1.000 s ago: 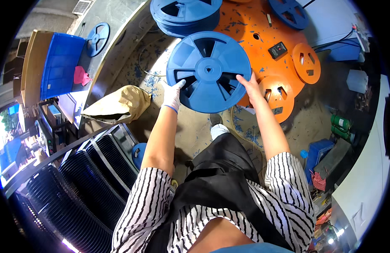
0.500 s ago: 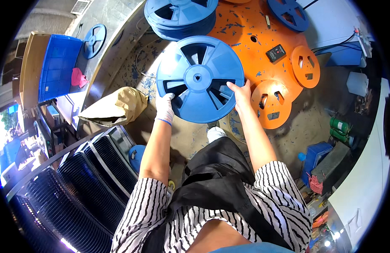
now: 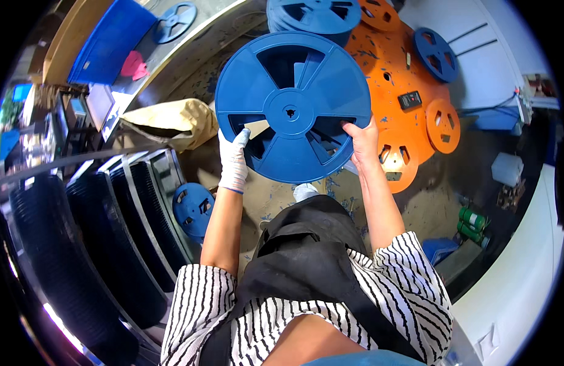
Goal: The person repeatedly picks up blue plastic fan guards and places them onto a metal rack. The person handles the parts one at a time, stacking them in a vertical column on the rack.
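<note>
A large blue plastic reel (image 3: pixel 291 155) with wide cut-out windows is held up in front of me, its flat face toward me. My left hand (image 3: pixel 234 160), in a white glove, grips its lower left rim, the thumb over a window. Bare, my right hand (image 3: pixel 363 143) holds the right rim with its thumb on the face. The fingers of both hands are mostly hidden behind the reel. Beyond it stands a stack of similar blue reels (image 3: pixel 315 13), next to an orange round table (image 3: pixel 372 64) with round orange lobes.
A tan sack (image 3: pixel 190 119) and a blue reel (image 3: pixel 194 210) lie on the left. Racks (image 3: pixel 68 244) packed with dark discs fill the lower left. On the orange table are a small black device (image 3: pixel 409 100) and another blue reel (image 3: pixel 435 55). Green cylinders (image 3: pixel 472 218) stand at right.
The reel has come nearer to me and looks larger, still in both hands. My view has turned left, so the stack and orange table sit farther right.
</note>
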The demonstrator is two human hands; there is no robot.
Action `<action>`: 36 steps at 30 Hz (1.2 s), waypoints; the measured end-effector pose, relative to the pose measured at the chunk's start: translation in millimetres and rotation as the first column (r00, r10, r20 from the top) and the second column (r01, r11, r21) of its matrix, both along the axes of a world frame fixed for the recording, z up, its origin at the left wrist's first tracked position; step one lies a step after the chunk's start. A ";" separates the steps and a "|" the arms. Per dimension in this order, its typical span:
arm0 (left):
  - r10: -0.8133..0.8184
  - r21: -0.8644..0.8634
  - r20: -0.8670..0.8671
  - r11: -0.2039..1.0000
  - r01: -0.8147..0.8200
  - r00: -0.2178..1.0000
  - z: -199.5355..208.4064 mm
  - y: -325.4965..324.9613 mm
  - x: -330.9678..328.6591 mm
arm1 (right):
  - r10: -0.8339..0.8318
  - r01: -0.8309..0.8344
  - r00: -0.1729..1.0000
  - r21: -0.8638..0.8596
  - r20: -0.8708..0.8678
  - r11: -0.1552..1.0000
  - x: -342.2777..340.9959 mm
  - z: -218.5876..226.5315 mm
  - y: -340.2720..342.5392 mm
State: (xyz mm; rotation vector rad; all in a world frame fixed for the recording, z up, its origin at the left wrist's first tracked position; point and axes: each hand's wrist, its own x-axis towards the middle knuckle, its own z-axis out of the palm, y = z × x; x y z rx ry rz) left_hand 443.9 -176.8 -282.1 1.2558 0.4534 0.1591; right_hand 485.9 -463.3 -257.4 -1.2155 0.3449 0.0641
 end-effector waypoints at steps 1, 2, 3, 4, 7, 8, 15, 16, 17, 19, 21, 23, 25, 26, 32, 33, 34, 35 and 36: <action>0.011 -0.009 0.031 1.000 -0.011 0.999 10.3 6.5 -14.1 | 0.021 -0.022 0.999 0.007 0.037 1.000 -4.9 8.4 9.7; 0.022 -0.018 0.065 1.000 -0.021 0.998 17.7 15.4 -28.2 | 0.042 -0.043 0.996 0.014 0.078 0.999 -11.6 17.9 20.4; 0.011 0.058 0.038 0.998 -0.013 0.999 17.3 31.3 -44.2 | 0.043 -0.044 0.996 0.019 0.074 0.999 -21.8 29.1 33.1; 0.026 0.113 0.075 0.993 -0.034 0.997 14.6 49.6 -61.9 | 0.052 -0.054 0.996 0.031 0.076 0.998 -32.7 38.5 44.9; 0.151 0.094 0.050 0.983 -0.155 0.987 67.3 56.9 -122.4 | 0.090 -0.095 0.992 0.043 0.092 0.995 -64.2 45.3 73.2; 0.262 0.489 0.033 0.837 -0.245 0.964 72.4 60.1 -140.6 | 0.119 -0.124 0.990 0.064 0.073 0.990 -73.8 42.9 82.4; -0.002 0.949 -0.005 0.316 0.006 1.000 134.6 63.1 -244.7 | 0.311 -0.314 0.949 0.100 0.045 0.944 -142.9 66.0 168.9; 0.134 0.903 -0.150 0.422 0.081 0.980 134.2 67.9 -252.1 | 0.341 -0.346 0.937 0.054 0.077 0.937 -154.7 73.1 180.3; 0.223 0.855 -0.319 0.487 0.178 0.921 132.3 79.6 -259.1 | 0.372 -0.375 0.922 0.007 0.112 0.927 -166.6 80.0 191.4; 0.117 0.665 -0.411 0.716 0.210 0.904 133.1 105.8 -282.0 | 0.424 -0.420 0.892 -0.055 0.159 0.906 -188.1 100.7 212.6; -0.075 0.407 -0.181 0.902 0.144 0.981 123.3 128.5 -316.1 | 0.512 -0.502 0.838 -0.100 0.189 0.859 -208.7 110.4 229.5; -0.110 0.270 -0.146 0.952 0.147 0.983 121.9 140.8 -352.0 | 0.585 -0.571 0.789 -0.130 0.188 0.811 -231.7 120.2 245.9; -0.032 -0.018 -0.035 0.999 0.032 0.999 82.1 151.6 -385.6 | 0.671 -0.659 0.726 -0.123 0.152 0.742 -254.9 133.7 260.7; 0.053 -0.270 0.036 0.962 -0.041 0.998 45.3 154.3 -398.9 | 0.722 -0.674 0.672 -0.269 0.164 0.688 -262.3 132.1 268.1; 0.304 -0.529 0.255 0.839 -0.131 0.918 30.3 146.3 -442.0 | 0.856 -0.608 0.516 -0.687 0.040 0.399 -312.3 157.1 304.1; 0.317 -0.548 0.273 0.827 -0.124 0.908 28.4 147.1 -448.1 | 0.895 -0.533 0.435 -0.774 0.095 0.341 -319.9 174.6 307.7; 0.326 -0.568 0.291 0.815 -0.112 0.900 29.8 146.7 -452.2 | 0.914 -0.526 0.398 -0.796 0.081 0.299 -326.5 190.5 309.9; 0.357 -0.556 0.331 0.822 -0.124 0.874 32.1 148.0 -455.6 | 0.933 -0.523 0.354 -0.812 0.070 0.259 -333.3 202.1 315.1; 0.394 -0.573 0.330 0.806 -0.150 0.858 34.3 146.5 -460.2 | 0.949 -0.517 0.311 -0.828 0.058 0.219 -339.9 214.2 319.7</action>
